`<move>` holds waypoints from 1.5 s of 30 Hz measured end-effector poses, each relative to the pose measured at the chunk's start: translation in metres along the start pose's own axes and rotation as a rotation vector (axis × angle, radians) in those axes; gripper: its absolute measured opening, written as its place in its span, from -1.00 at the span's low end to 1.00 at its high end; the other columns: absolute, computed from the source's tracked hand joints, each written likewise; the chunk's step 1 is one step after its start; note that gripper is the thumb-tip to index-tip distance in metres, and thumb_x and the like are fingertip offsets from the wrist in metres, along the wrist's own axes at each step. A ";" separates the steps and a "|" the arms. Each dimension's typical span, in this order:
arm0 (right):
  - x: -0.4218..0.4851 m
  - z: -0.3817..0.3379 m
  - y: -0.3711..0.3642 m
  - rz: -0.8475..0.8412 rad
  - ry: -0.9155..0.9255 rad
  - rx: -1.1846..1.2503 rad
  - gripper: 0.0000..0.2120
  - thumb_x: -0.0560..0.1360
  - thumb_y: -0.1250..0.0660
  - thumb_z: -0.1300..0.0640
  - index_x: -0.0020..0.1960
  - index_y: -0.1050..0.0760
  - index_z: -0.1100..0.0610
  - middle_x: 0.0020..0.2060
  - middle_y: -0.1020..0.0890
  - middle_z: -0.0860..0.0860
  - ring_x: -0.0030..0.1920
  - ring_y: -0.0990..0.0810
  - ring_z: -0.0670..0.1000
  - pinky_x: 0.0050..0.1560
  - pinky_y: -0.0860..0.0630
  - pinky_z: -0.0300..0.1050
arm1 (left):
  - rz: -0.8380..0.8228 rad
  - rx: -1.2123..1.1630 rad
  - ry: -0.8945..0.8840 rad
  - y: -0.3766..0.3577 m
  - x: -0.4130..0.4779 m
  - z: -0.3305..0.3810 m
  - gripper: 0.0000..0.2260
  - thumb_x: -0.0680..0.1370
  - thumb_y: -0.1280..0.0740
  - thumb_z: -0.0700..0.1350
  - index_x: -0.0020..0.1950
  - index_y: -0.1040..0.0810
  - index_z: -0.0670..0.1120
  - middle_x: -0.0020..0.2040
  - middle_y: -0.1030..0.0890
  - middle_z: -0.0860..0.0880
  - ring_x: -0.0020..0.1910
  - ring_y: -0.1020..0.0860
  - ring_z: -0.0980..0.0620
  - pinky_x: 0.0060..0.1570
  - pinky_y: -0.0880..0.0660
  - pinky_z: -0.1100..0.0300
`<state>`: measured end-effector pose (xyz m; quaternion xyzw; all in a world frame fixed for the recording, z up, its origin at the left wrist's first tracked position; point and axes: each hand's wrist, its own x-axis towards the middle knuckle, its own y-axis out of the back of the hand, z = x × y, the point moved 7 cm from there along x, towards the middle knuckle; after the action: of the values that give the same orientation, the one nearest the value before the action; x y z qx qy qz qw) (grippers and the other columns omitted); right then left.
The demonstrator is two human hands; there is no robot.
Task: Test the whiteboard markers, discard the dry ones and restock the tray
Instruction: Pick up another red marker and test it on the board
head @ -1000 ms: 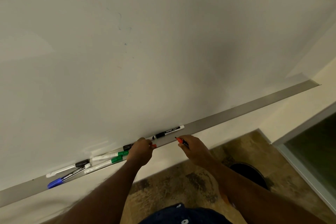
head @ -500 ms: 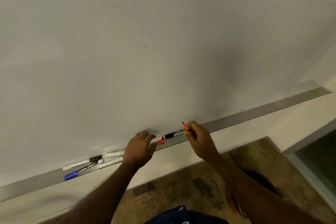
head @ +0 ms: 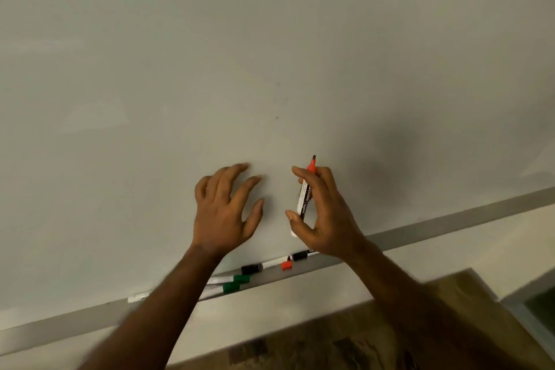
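My right hand (head: 326, 213) holds an uncapped red marker (head: 306, 189) upright, tip pointing up, close to the whiteboard (head: 270, 54). My left hand (head: 226, 210) hovers in front of the board with fingers spread and holds nothing. The red cap (head: 286, 265) lies on the metal tray (head: 450, 219) below my hands. A black-capped marker (head: 300, 256) and another black one (head: 255, 268) lie on the tray beside it. Two green-capped markers (head: 235, 283) lie further left, partly hidden by my left forearm.
Faint small marks (head: 277, 117) dot the whiteboard above my hands. Below the tray are a pale wall strip and a brown patterned floor (head: 330, 345). A glass panel edge (head: 537, 309) shows at the lower right.
Both hands rose from the tray to the board. My left hand let go of the red cap, which now lies on the tray. The right hand turned the marker upright.
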<state>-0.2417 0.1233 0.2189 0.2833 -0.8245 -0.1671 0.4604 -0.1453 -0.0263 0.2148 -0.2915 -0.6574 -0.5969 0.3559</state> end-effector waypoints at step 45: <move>0.101 -0.058 0.007 0.605 0.211 -0.055 -0.86 0.46 -0.33 0.04 -0.12 -0.37 0.00 -0.30 -0.50 -0.04 -0.35 -0.51 -0.07 -0.31 -0.50 -0.21 | 0.408 0.298 0.046 0.110 0.113 -0.078 -0.43 0.51 -0.33 0.10 0.46 -0.40 -0.13 0.54 -0.24 -0.21 0.54 -0.18 -0.23 0.48 -0.12 -0.21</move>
<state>-0.2363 0.0651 0.3206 0.0286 -0.8141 -0.0146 0.5799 -0.1122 -0.0953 0.3734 -0.3487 -0.6575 -0.4157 0.5228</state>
